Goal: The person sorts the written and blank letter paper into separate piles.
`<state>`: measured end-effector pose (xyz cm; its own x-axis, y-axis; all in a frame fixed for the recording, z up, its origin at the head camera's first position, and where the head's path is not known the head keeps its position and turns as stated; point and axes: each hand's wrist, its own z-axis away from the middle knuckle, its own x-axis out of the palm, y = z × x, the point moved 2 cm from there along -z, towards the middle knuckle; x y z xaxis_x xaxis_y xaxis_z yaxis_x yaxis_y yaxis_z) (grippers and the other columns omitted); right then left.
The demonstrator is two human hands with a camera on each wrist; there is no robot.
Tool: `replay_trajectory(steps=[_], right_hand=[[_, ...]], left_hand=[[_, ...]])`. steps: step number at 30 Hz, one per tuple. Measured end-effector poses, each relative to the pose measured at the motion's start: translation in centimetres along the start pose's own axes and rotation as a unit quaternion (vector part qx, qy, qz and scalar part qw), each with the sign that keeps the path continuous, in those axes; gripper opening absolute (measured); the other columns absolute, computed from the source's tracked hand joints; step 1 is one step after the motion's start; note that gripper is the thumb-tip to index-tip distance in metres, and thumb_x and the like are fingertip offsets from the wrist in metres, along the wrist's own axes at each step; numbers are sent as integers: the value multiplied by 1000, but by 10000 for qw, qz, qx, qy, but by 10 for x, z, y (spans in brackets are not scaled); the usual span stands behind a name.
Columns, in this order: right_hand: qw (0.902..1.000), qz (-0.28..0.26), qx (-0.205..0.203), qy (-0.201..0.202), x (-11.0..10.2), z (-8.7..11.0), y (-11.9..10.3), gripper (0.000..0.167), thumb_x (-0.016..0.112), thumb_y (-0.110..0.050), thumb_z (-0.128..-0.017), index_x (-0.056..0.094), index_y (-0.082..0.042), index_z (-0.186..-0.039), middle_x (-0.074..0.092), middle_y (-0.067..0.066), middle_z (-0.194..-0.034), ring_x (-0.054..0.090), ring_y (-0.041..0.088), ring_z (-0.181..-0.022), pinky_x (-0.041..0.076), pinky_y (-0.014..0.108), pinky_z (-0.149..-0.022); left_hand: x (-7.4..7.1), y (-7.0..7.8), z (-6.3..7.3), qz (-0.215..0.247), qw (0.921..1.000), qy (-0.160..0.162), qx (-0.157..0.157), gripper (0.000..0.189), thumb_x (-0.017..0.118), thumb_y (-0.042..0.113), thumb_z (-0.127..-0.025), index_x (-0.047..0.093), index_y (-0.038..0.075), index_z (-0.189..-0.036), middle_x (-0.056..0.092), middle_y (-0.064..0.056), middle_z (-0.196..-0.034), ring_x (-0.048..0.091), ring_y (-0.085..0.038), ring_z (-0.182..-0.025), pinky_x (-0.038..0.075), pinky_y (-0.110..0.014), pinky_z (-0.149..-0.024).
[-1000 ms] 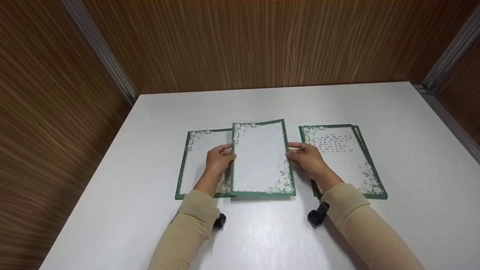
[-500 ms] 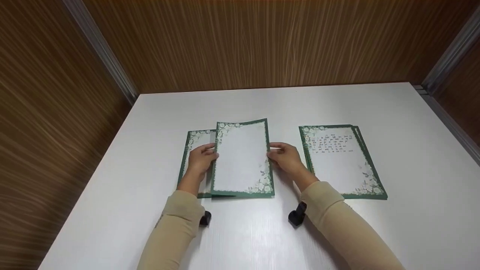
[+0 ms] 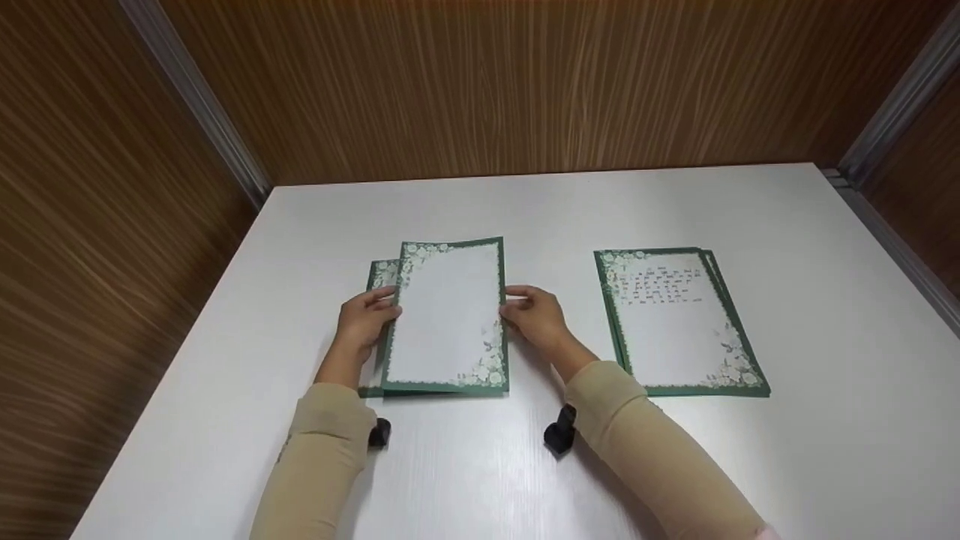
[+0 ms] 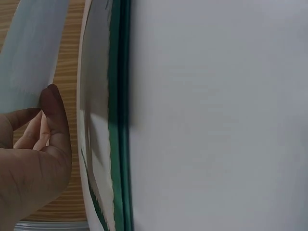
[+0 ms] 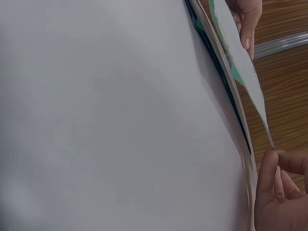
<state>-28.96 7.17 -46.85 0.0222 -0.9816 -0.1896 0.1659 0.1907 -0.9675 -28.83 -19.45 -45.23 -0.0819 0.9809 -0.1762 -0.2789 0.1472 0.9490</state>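
A sheet of stationery paper (image 3: 448, 319) with a green floral border is raised above the table, blank on the side that shows. My left hand (image 3: 364, 322) pinches its left edge between thumb and fingers. On the opposite edge, my right hand (image 3: 538, 319) pinches it the same way. Beneath the sheet lies the left paper stack (image 3: 373, 391), mostly covered, with its left side peeking out. In the left wrist view the held sheet (image 4: 36, 48) bends up over that stack (image 4: 118, 120). The right wrist view shows both hands on the sheet (image 5: 243, 62).
A second stack of green-bordered sheets (image 3: 675, 345) lies to the right, its top sheet bearing lines of writing. All rests on a white table (image 3: 480, 472) with wood-grain panels (image 3: 480, 90) behind and at both sides. A black wrist device (image 3: 559, 433) hangs under the right sleeve.
Both hands have carried the held sheet leftward, from between the two stacks to mostly over the left one. The written stack on the right is now uncovered by the right arm.
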Motion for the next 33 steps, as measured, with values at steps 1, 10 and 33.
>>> replay_trajectory(steps=[1,10,33], right_hand=[[10000,12,-18,-13,2,0,0,35,65,-3,-89,60,-4,-124,66,12,-102,63,16,-78,51,22,-62],[9998,-89,-139,-125,24,3,-6,36,63,-2,-90,59,-4,-126,65,11,-101,63,17,-79,53,24,-64],[9994,-152,58,-321,47,-2,-12,42,62,5,-89,56,-2,-130,64,12,-111,63,21,-99,54,26,-78]], left_hand=[[-3,-1,0,-28,10000,-4,-6,45,62,4,-91,53,7,-135,52,-14,-130,51,-23,-113,44,-31,-88],[-25,-6,-2,-117,9999,-59,50,46,60,5,-93,49,7,-138,47,-14,-136,45,-24,-124,40,-35,-100],[-44,-9,-1,-46,9994,273,-199,46,60,5,-93,49,6,-138,51,-14,-134,55,-18,-108,47,-23,-82]])
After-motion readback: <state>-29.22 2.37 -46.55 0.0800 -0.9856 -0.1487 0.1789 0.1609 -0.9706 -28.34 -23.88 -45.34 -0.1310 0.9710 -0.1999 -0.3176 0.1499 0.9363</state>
